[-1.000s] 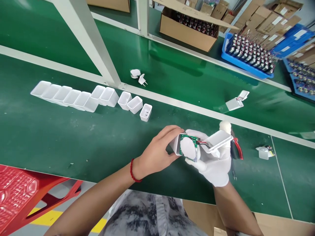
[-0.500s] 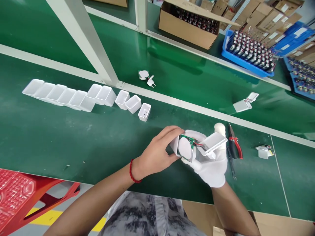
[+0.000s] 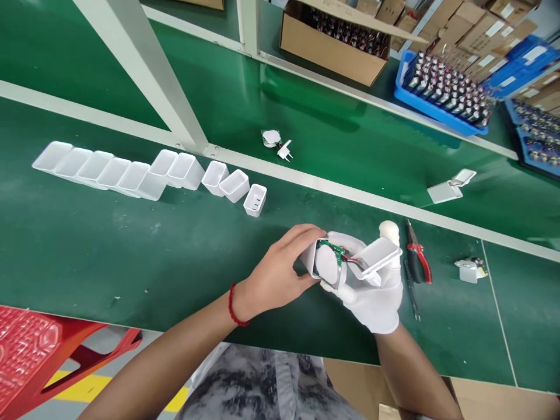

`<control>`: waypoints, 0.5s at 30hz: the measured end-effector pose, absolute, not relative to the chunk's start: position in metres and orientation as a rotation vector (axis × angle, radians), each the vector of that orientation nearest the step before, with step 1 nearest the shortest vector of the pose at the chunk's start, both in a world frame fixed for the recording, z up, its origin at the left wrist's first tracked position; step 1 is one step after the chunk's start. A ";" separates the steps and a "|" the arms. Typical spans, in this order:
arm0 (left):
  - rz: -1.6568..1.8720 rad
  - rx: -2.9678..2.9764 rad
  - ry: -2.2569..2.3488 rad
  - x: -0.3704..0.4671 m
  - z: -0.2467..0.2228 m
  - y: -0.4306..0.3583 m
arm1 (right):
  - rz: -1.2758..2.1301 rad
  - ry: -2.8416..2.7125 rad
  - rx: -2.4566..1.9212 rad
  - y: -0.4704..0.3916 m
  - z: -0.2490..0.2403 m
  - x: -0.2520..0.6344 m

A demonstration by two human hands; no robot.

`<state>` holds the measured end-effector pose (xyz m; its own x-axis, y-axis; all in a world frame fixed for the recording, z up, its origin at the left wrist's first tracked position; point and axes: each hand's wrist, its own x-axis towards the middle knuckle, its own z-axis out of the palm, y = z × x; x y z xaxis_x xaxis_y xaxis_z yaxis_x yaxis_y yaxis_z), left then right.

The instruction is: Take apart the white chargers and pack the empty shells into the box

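Note:
My bare left hand [image 3: 275,274], with a red bracelet at its wrist, is wrapped round a white plastic housing [image 3: 308,256]. In my gloved right hand [image 3: 378,297] is a green circuit board [image 3: 327,263] with a round white pad, its left edge at the mouth of the housing. Red and dark wires run from the board to a white cover piece [image 3: 376,255], which rests over the palm and fingers of the same glove. How deep the board sits in the housing cannot be made out.
White open housings [image 3: 107,169] stand in a row at the left. Pliers [image 3: 417,254] and black tweezers [image 3: 411,290] lie right of my glove, with a small part [image 3: 470,269] beyond. Behind are a carton [image 3: 332,46] and a blue tray [image 3: 441,93]. A red stool [image 3: 30,356] is lower left.
The board has shifted very slightly left toward the housing. Both hands keep their hold. The view has moved a little.

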<state>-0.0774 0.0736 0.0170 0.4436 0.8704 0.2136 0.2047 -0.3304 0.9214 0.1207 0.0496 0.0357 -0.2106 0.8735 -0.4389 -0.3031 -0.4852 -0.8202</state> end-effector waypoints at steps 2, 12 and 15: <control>0.927 1.798 0.920 -0.077 0.017 0.074 | 1.780 -0.771 -1.199 0.050 0.036 0.119; 0.942 1.807 0.897 -0.076 0.017 0.075 | 1.780 -0.788 -1.191 0.050 0.033 0.116; 0.944 1.806 0.908 -0.076 0.016 0.075 | 1.660 -0.826 -1.223 0.044 0.029 0.111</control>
